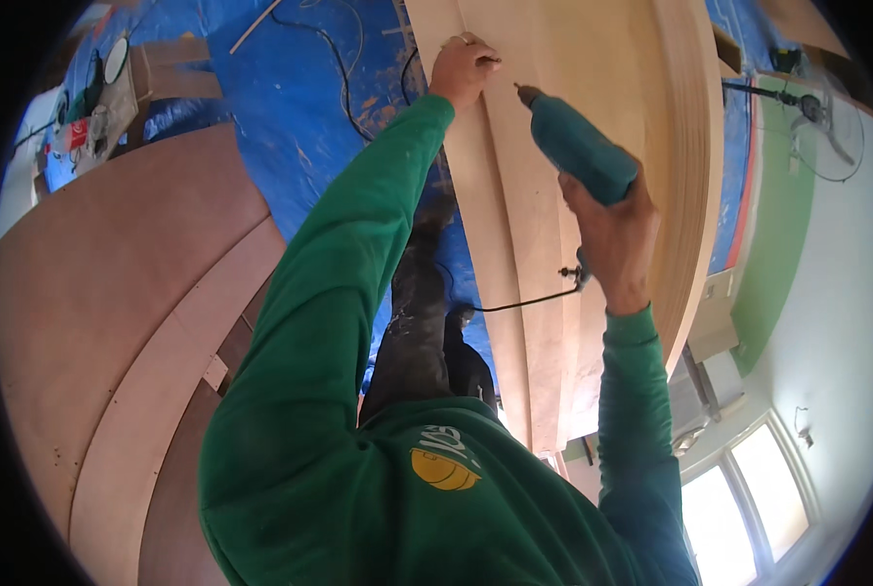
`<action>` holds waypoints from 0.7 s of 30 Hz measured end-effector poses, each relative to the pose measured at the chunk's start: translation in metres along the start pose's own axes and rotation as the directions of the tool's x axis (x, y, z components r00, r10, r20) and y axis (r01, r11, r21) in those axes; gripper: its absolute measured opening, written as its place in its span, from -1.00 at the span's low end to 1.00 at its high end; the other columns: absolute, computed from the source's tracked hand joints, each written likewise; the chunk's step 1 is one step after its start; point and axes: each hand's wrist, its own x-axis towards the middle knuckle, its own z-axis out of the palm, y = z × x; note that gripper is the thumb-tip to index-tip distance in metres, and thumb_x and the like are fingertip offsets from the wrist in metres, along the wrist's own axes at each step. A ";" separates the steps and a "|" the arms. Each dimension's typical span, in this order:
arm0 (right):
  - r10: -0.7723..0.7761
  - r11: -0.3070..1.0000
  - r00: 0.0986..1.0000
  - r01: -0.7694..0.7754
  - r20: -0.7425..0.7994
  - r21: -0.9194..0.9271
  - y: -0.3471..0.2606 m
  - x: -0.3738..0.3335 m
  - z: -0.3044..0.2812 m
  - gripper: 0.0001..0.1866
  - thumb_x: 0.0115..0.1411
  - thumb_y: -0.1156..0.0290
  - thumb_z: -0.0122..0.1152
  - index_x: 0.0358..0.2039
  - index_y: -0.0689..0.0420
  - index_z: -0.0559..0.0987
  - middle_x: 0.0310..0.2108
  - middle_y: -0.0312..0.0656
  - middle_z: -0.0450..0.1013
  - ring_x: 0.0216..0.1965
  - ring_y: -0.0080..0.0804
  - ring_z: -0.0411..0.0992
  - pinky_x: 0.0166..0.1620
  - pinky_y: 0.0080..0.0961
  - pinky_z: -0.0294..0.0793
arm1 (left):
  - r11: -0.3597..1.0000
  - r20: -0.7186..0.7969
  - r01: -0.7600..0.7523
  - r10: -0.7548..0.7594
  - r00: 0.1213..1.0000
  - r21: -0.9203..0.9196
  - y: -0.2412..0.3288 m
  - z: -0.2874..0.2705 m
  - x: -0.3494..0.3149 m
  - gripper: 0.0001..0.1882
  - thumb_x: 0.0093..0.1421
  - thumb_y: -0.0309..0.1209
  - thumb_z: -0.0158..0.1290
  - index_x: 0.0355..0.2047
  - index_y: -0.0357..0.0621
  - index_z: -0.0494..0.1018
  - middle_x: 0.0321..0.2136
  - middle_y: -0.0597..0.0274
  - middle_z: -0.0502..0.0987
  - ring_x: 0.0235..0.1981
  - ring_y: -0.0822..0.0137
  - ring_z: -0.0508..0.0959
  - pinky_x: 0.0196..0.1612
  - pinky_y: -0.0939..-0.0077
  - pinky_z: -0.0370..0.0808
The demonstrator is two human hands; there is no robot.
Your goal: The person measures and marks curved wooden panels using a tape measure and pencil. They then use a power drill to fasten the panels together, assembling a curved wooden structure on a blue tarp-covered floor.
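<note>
Teal drill point(581, 148) fills your right hand point(612, 234), fingers wrapped tight round the grip so the bit meets the pale plywood panel point(602, 59) squarely. Your left hand point(463, 68) presses partly closed against the panel's raised strip point(490, 225), pinching something too small to tell, which steadies the strip just beside the bit. Below lie the blue tarp point(290, 107), brown curved boards point(114, 283) and the drill's cord point(524, 301).
</note>
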 end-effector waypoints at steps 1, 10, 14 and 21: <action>-0.007 0.999 1.000 0.007 0.002 -0.036 0.001 0.013 0.002 -0.35 0.13 0.15 0.57 0.16 0.21 0.59 -0.34 0.12 0.69 -0.32 0.01 0.72 -0.17 -0.19 0.68 | 0.999 -0.002 -0.036 0.036 0.999 0.008 0.004 0.000 0.000 -0.81 0.26 -0.43 0.36 -0.17 -0.28 0.75 -0.17 0.07 0.65 -0.14 0.09 0.72 -0.02 0.24 0.69; -0.004 0.996 0.997 0.011 0.082 -0.086 -0.014 0.057 0.020 -0.38 0.15 0.11 0.54 0.06 0.29 0.59 -0.35 0.13 0.67 -0.37 0.02 0.70 -0.23 -0.18 0.67 | 0.992 -0.044 -0.124 0.124 0.991 0.012 0.003 0.004 -0.004 -0.85 0.29 -0.33 0.33 -0.20 -0.09 0.78 -0.16 0.08 0.64 -0.11 -0.05 0.65 -0.02 0.01 0.62; -0.001 0.992 0.997 0.011 0.082 -0.122 -0.010 0.061 0.021 -0.37 0.15 0.11 0.54 0.08 0.29 0.59 -0.35 0.12 0.68 -0.38 -0.01 0.70 -0.23 -0.21 0.68 | 0.995 -0.054 -0.100 0.100 0.994 0.006 0.002 0.007 -0.006 -0.86 0.28 -0.34 0.35 -0.20 -0.08 0.78 -0.15 0.12 0.62 -0.11 -0.02 0.65 -0.02 0.02 0.62; -0.027 0.992 0.998 0.034 0.063 -0.121 -0.013 0.055 0.021 -0.35 0.15 0.10 0.54 0.11 0.28 0.59 -0.34 0.12 0.69 -0.37 -0.02 0.70 -0.23 -0.20 0.68 | 0.994 -0.063 -0.105 0.105 0.993 -0.001 0.002 0.009 -0.007 -0.88 0.30 -0.36 0.34 -0.20 -0.05 0.78 -0.13 0.16 0.62 -0.06 0.01 0.63 0.02 0.06 0.62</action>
